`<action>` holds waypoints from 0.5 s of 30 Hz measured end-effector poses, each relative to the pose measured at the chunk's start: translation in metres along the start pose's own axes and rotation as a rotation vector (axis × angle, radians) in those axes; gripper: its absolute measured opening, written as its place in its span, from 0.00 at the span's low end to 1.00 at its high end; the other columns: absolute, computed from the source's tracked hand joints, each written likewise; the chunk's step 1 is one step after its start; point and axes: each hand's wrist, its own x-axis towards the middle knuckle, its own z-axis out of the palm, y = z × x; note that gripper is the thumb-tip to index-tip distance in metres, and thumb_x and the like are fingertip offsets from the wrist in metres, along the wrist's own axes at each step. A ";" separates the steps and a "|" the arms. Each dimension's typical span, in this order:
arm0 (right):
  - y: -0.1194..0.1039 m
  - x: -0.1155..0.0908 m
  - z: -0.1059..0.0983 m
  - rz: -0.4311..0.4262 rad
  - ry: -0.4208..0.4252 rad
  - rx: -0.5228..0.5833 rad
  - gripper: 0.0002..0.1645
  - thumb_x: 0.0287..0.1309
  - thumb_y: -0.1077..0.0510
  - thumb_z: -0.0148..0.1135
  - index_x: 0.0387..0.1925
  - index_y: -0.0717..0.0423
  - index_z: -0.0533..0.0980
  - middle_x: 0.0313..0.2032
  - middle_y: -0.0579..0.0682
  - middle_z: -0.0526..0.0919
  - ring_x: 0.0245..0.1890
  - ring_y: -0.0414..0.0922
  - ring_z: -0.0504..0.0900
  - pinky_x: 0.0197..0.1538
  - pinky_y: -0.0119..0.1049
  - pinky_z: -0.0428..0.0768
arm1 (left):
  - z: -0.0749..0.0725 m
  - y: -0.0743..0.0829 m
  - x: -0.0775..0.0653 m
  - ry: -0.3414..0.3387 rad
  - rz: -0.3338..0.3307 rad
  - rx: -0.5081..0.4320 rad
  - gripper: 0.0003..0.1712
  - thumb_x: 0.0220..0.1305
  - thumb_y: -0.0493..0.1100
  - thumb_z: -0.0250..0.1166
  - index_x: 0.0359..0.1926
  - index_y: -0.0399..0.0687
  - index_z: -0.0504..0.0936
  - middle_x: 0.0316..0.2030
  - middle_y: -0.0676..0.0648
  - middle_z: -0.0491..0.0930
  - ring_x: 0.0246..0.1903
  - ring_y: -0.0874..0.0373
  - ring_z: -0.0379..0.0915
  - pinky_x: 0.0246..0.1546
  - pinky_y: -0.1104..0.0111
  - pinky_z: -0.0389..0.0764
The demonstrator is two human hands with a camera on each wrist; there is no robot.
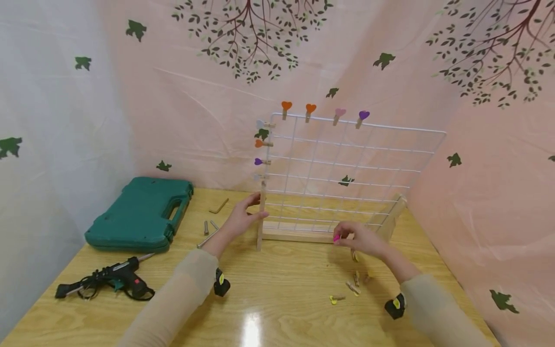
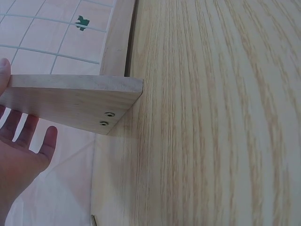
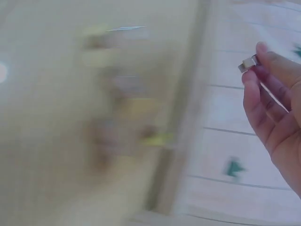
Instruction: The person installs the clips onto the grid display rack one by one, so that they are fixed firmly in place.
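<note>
Left grip (image 1: 239, 220): reaches forward at the end of a beige sleeve (image 1: 178, 289); thumb on one edge of the wooden panel (image 2: 75, 101), fingers behind the other, so it holds the panel across its width.
Right grip (image 1: 360, 238): comes in from the right, thumb and index finger narrowed to a pinch on a pink clip, the other fingers bent.
Pink clip (image 1: 336, 238): at the fingertips of the right grip, in front of the wooden bar (image 1: 299, 235); whether it touches the bar, I cannot tell.
Grid (image 1: 310, 168): white wire, rising beyond and between both grips.
Top clips (image 1: 310, 108): above and beyond the grips; two orange hearts, one light pink, one purple.
Side clips (image 1: 258, 143): above the left grip on the grid's edge; orange and purple between two pale ones.
Loose clips (image 1: 333, 300): on the table (image 1: 282, 308) below the right grip, some with yellow heads; blurred in the right wrist view.
Left of the left grip: hex key (image 1: 220, 206), bolts (image 1: 205, 227), green case (image 1: 125, 212), black gun (image 1: 125, 277).
Markings: yellow mark on the black box (image 1: 221, 284) below the left grip, red patch on the gun; both too small to read.
</note>
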 end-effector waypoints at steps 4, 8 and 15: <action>-0.030 0.003 -0.042 -0.063 0.093 0.068 0.04 0.56 0.55 0.58 0.33 0.49 0.73 0.30 0.48 0.76 0.30 0.46 0.77 0.26 0.36 0.79 | 0.000 -0.001 0.000 0.005 -0.001 0.007 0.41 0.52 0.53 0.64 0.64 0.51 0.59 0.59 0.44 0.66 0.58 0.49 0.61 0.50 0.57 0.71; -0.059 0.004 -0.086 -0.151 0.197 0.180 0.03 0.56 0.62 0.57 0.33 0.58 0.74 0.34 0.52 0.76 0.32 0.45 0.78 0.35 0.33 0.80 | -0.001 -0.001 0.000 0.014 0.005 0.006 0.39 0.52 0.52 0.65 0.64 0.51 0.60 0.58 0.45 0.67 0.57 0.50 0.62 0.49 0.57 0.72; -0.104 0.003 -0.154 -0.423 0.417 0.479 0.05 0.53 0.78 0.49 0.33 0.78 0.70 0.35 0.58 0.78 0.32 0.47 0.80 0.40 0.34 0.79 | 0.000 -0.002 0.002 0.012 0.006 0.005 0.39 0.52 0.52 0.65 0.64 0.51 0.61 0.58 0.45 0.67 0.58 0.51 0.61 0.50 0.55 0.70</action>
